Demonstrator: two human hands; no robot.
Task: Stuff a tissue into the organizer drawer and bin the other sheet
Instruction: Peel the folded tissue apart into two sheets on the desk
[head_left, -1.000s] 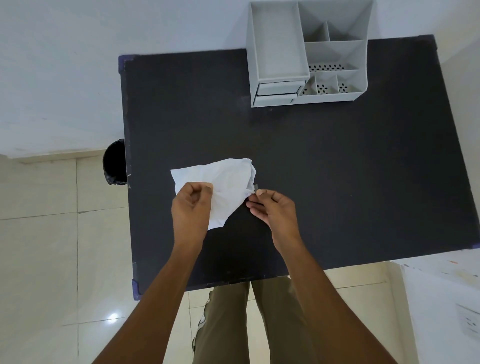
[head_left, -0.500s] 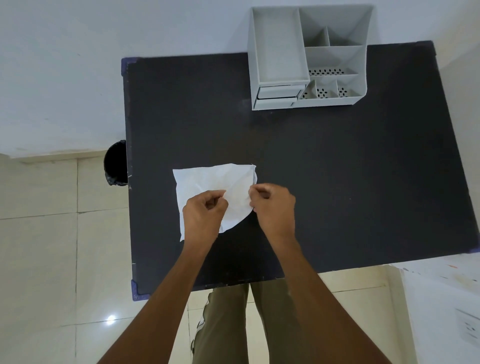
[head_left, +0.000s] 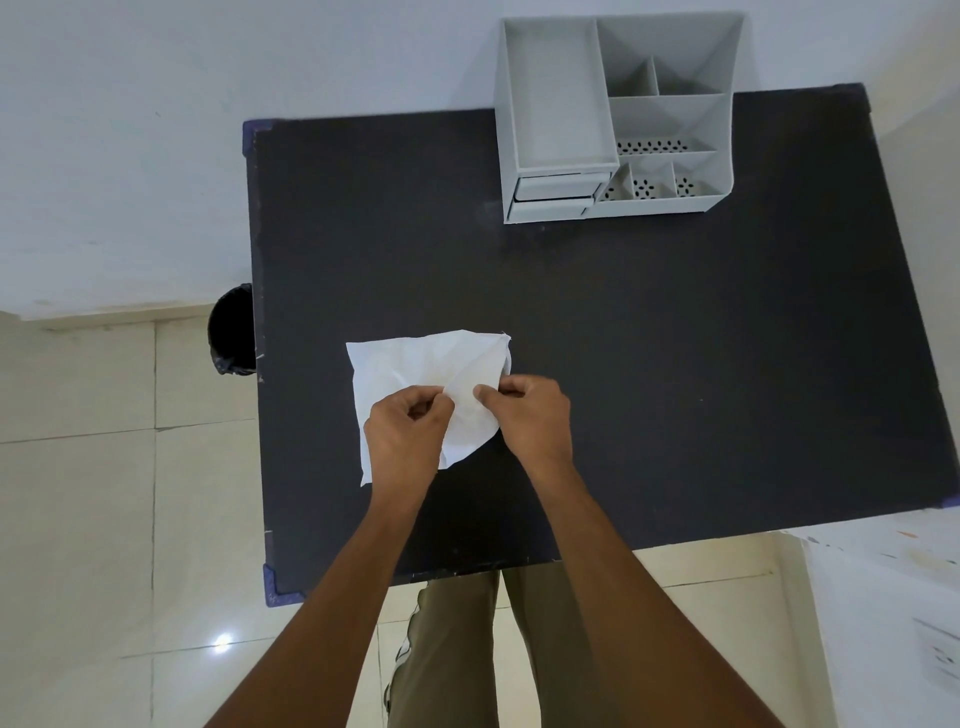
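A white tissue (head_left: 415, 364) lies creased on the black table (head_left: 675, 364), left of its middle. My left hand (head_left: 402, 441) pinches the tissue near its centre. My right hand (head_left: 530, 418) pinches it just to the right, thumbs almost meeting. Whether there are two sheets stacked I cannot tell. A grey desk organizer (head_left: 618, 119) stands at the table's far edge, its two small drawers (head_left: 553, 196) at the front left, both pushed in. A black bin (head_left: 232, 330) sits on the floor by the table's left side.
A white wall runs behind and to the left of the table. Beige floor tiles lie at the left and below. My legs stand at the table's near edge. A white surface with a socket is at the lower right.
My two hands have drawn together over the tissue's middle. The sheet lies flatter and more spread than a second ago, and the view has shifted slightly.
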